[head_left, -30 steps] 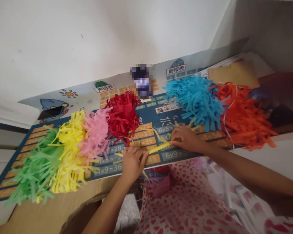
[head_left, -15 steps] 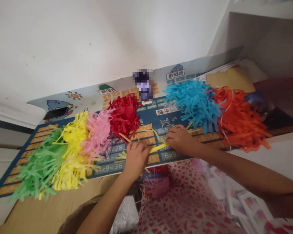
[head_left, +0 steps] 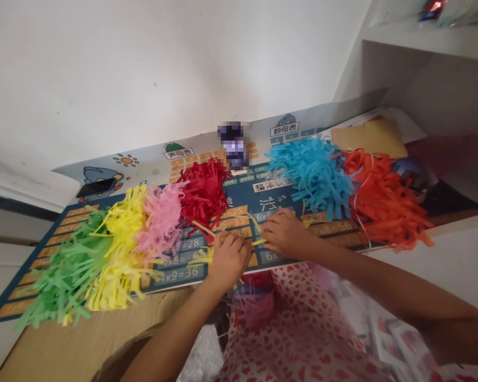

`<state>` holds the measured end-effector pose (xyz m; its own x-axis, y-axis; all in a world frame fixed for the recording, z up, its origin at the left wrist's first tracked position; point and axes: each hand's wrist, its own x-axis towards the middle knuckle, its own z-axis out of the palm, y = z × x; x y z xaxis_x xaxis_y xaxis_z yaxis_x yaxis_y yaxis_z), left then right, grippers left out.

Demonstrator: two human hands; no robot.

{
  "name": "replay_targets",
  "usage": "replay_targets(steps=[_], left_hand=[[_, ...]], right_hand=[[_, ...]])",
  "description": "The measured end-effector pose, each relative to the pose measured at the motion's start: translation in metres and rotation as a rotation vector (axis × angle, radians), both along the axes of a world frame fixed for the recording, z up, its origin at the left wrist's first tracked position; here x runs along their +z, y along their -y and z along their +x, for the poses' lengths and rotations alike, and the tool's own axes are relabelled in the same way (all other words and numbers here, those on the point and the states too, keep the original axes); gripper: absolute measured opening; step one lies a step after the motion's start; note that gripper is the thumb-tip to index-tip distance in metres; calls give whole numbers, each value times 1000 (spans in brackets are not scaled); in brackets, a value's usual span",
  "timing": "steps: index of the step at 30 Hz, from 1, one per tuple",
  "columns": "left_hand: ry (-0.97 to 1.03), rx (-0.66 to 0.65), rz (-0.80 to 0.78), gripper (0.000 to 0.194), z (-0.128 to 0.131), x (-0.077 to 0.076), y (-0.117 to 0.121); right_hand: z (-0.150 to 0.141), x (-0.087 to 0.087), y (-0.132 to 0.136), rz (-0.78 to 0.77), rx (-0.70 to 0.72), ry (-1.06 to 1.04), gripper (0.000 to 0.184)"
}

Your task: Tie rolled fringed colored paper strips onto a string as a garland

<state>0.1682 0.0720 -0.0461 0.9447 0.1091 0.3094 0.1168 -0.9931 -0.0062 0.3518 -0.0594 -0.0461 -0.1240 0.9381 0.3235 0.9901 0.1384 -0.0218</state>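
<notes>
My left hand (head_left: 229,258) rests low on the printed mat (head_left: 180,275), fingers curled over thin yellow paper strips (head_left: 200,257). Cut ends of the strips stick out on its left side. Close by on the right, my right hand (head_left: 284,233) is also closed, pinching the yellow strip; a short length spans the gap between both hands. Its fingertips are partly hidden. Beyond my left hand lies a red paper tassel bunch (head_left: 204,190). A blue tassel bunch (head_left: 314,175) lies past my right hand.
Pink (head_left: 162,217), yellow (head_left: 123,249) and green (head_left: 69,265) tassel bunches lie on the left. An orange bunch (head_left: 388,204) with a white string lies at right, before a brown envelope (head_left: 368,139). A dark phone (head_left: 97,187) lies far left. A white wall (head_left: 175,69) rises behind.
My right hand has moved slightly left, toward my left hand. Less of the yellow strip shows between them. The view has shifted a little; the tassel bunches lie as before.
</notes>
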Motion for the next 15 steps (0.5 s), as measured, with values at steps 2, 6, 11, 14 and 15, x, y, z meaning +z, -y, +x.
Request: replay_targets(steps=[2, 6, 11, 14, 15], left_hand=[[0, 0, 3, 15, -4, -2, 1], [8, -17, 4, 16, -15, -9, 3], [81, -20, -131, 13, -24, -17, -3], [123, 29, -297, 12, -25, -19, -9], [124, 56, -357, 13, -25, -19, -11]], right_hand=[[-9, -3, 0, 27, 24, 37, 15], [-9, -10, 8, 91, 56, 67, 26], [13, -23, 21, 176, 26, -124, 18], [23, -27, 21, 145, -30, -302, 20], [25, -27, 21, 101, -50, -345, 20]])
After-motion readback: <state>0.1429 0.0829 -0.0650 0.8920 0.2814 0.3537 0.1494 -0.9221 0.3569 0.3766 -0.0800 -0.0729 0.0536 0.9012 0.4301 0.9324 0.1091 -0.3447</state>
